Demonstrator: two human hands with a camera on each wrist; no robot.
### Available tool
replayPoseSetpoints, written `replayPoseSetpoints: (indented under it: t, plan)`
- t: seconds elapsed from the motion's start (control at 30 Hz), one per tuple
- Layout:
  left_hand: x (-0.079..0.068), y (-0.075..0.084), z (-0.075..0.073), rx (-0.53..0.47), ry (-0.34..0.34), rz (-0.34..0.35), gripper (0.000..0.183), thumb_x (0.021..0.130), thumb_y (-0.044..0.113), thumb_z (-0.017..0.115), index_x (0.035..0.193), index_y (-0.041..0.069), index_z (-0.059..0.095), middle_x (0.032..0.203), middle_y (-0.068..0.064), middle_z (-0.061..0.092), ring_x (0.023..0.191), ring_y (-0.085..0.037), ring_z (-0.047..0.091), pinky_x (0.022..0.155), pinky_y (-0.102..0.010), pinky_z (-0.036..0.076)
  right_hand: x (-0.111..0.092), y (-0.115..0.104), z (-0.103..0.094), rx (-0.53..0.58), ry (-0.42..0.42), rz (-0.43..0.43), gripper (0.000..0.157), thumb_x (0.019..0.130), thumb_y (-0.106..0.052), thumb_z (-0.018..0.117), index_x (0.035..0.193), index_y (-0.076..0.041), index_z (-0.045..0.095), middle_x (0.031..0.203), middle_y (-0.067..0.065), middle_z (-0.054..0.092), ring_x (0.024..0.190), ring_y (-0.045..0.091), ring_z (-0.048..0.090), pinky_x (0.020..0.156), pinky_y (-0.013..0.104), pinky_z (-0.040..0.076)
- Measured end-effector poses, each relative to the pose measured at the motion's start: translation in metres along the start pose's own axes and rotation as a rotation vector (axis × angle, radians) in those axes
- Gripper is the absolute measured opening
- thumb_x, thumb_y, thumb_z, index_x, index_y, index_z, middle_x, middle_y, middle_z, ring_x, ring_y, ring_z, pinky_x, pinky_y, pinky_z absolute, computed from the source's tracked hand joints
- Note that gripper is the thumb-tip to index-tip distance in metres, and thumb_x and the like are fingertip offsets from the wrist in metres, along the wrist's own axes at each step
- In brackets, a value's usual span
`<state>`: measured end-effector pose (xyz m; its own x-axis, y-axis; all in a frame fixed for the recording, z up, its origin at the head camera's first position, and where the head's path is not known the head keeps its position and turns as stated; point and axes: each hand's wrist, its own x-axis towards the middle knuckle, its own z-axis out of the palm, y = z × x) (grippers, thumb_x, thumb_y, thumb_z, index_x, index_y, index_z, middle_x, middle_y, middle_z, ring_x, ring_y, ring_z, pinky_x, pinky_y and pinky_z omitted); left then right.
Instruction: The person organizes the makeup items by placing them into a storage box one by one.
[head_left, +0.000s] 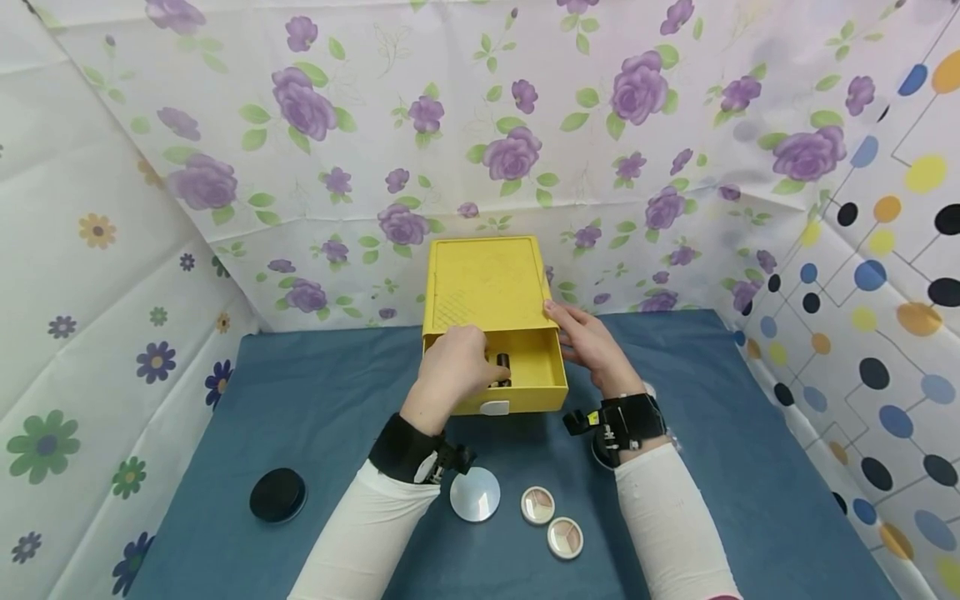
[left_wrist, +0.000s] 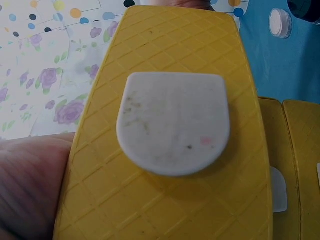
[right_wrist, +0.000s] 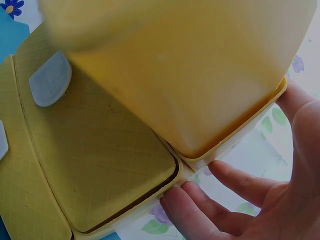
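Note:
A small yellow drawer cabinet (head_left: 486, 279) stands against the back cloth with its top drawer (head_left: 536, 350) pulled out. My left hand (head_left: 453, 367) reaches down into that drawer, its fingers hidden inside. Its thumb lies beside small black items (head_left: 503, 362) in the drawer; I cannot tell whether it holds any of them. A white pull tab (left_wrist: 173, 122) on the drawer front fills the left wrist view. My right hand (head_left: 592, 346) rests against the cabinet's right side near the front edge, fingertips (right_wrist: 187, 200) touching its side wall.
On the blue cloth (head_left: 337, 400) lie a black round case (head_left: 277, 495), a pale shiny disc (head_left: 475, 494) and two small round compacts (head_left: 537, 505). Another dark round thing (head_left: 602, 450) sits partly under my right wrist. Patterned cloth walls (head_left: 885, 275) enclose the back and sides.

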<state>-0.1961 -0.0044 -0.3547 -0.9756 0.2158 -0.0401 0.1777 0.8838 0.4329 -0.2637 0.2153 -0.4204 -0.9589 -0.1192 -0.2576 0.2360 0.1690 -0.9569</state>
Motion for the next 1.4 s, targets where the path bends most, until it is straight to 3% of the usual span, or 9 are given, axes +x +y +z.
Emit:
replayPoseSetpoints:
  t: [0.67,0.9,1.03,1.1,1.3,1.4]
  plan:
    - [0.000,0.000,-0.001,0.005,0.024,0.007,0.029,0.080,0.034,0.083,0.085,0.010,0.068,0.057,0.000,0.040,0.054,-0.018,0.052,0.045,-0.028,0.032,0.001,0.000,0.001,-0.009,0.012,0.003,0.098,0.077,-0.079,0.061,0.154,-0.023,0.038,0.146,0.008,0.049,0.123,0.025,0.053,0.105,0.050,0.044]
    - [-0.001,-0.006,0.001,-0.041,0.072,0.039,0.028,0.088,0.036,0.075,0.101,0.011,0.072,0.057,0.000,0.040,0.050,-0.018,0.050,0.043,-0.027,0.031,0.001,-0.001,0.001,-0.011,0.014,0.009,0.098,0.076,-0.080,0.061,0.153,-0.023,0.039,0.145,0.007,0.049,0.122,0.025,0.053,0.105,0.050,0.044]
    - [-0.006,-0.009,0.000,-0.089,0.151,0.102,0.027,0.092,0.040,0.070,0.107,0.018,0.076,0.061,0.003,0.052,0.053,-0.014,0.051,0.043,-0.026,0.034,0.000,-0.001,0.000,-0.015,0.020,0.010,0.097,0.077,-0.080,0.061,0.153,-0.023,0.039,0.146,0.007,0.049,0.122,0.025,0.054,0.104,0.049,0.045]
    - [-0.011,-0.010,0.001,-0.173,0.214,0.153,0.026,0.093,0.039,0.069,0.109,0.019,0.076,0.064,0.006,0.056,0.056,-0.012,0.051,0.045,-0.027,0.039,0.000,-0.001,0.000,-0.014,0.023,0.010,0.098,0.077,-0.080,0.061,0.153,-0.023,0.039,0.146,0.008,0.049,0.122,0.026,0.054,0.104,0.049,0.045]
    - [-0.037,-0.019,0.005,-0.435,0.552,0.279,0.021,0.095,0.034,0.068,0.091,0.015,0.077,0.072,0.007,0.065,0.064,-0.007,0.054,0.054,-0.029,0.052,0.001,0.000,0.001,-0.013,0.009,0.013,0.099,0.076,-0.080,0.061,0.154,-0.023,0.038,0.145,0.008,0.050,0.122,0.025,0.054,0.103,0.048,0.046]
    - [-0.051,-0.026,0.008,-0.536,0.624,0.320,0.022,0.096,0.032,0.068,0.087,0.015,0.076,0.071,0.006,0.066,0.062,-0.007,0.056,0.052,-0.029,0.053,0.001,0.001,0.001,-0.013,0.009,0.013,0.099,0.076,-0.080,0.061,0.154,-0.024,0.037,0.146,0.008,0.049,0.121,0.024,0.055,0.103,0.048,0.046]
